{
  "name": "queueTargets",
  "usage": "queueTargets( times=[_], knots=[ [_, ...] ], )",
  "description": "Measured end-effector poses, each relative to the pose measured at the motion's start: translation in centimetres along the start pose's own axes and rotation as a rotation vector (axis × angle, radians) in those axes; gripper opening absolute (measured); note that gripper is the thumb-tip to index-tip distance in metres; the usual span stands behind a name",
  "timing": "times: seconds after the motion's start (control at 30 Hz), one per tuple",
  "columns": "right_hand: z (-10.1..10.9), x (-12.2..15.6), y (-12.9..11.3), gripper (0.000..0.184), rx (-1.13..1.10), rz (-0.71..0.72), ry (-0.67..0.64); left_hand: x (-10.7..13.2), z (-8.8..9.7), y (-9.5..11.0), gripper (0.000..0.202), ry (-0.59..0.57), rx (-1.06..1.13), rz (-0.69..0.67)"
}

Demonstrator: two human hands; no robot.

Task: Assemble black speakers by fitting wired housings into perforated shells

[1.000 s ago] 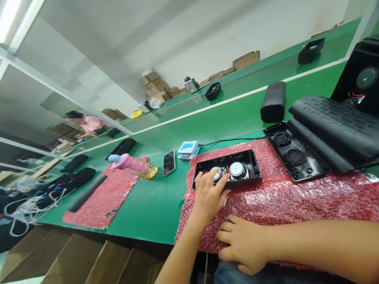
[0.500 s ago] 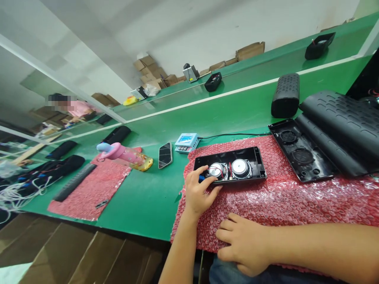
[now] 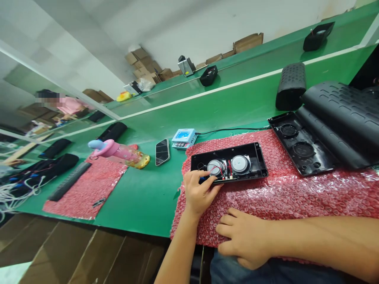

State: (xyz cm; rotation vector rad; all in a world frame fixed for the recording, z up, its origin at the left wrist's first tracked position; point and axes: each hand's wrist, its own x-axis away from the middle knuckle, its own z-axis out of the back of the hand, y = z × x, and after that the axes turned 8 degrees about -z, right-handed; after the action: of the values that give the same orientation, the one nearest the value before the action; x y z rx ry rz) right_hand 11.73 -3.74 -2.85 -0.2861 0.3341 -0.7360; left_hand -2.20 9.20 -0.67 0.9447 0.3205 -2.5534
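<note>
A black speaker housing (image 3: 254,156) lies with its inside facing up on red bubble wrap (image 3: 237,197). Two round silver-backed speakers (image 3: 240,163) sit in it, with thin red and black wires. My left hand (image 3: 197,191) grips the housing's near edge at the left end, fingers reaching inside and thumb at the front wall. Something blue, mostly hidden, shows by its fingertips. Slightly curled and a little apart, the fingers of my right hand (image 3: 242,236) rest on the bubble wrap at the table's front edge, holding nothing.
Right of the housing lie an open black shell panel (image 3: 310,154) and large black textured covers (image 3: 340,106). Behind it stands a light-blue meter (image 3: 184,139) with a cable. Leftward are a phone (image 3: 162,152), a pink-capped bottle (image 3: 124,154) and another bubble wrap sheet (image 3: 85,193). A person sits far left.
My view has shifted slightly. The left hand's fingers move a little at the housing's near edge, and the housing stays in place. My right hand keeps resting on the wrap.
</note>
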Motion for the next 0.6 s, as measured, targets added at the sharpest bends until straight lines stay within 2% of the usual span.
queueTargets(
  times=[0.3, 0.6],
  knots=[
    [0.02, 0.04, 0.09, 0.026, -0.009, 0.009, 0.005, -0.34, 0.16, 0.21, 0.011, -0.070, -0.003, 0.037],
    [0.02, 0.03, 0.02, 0.020, 0.005, -0.001, 0.011, -0.30, 0.10, 0.26, 0.005, -0.024, -0.017, -0.019]
  ],
)
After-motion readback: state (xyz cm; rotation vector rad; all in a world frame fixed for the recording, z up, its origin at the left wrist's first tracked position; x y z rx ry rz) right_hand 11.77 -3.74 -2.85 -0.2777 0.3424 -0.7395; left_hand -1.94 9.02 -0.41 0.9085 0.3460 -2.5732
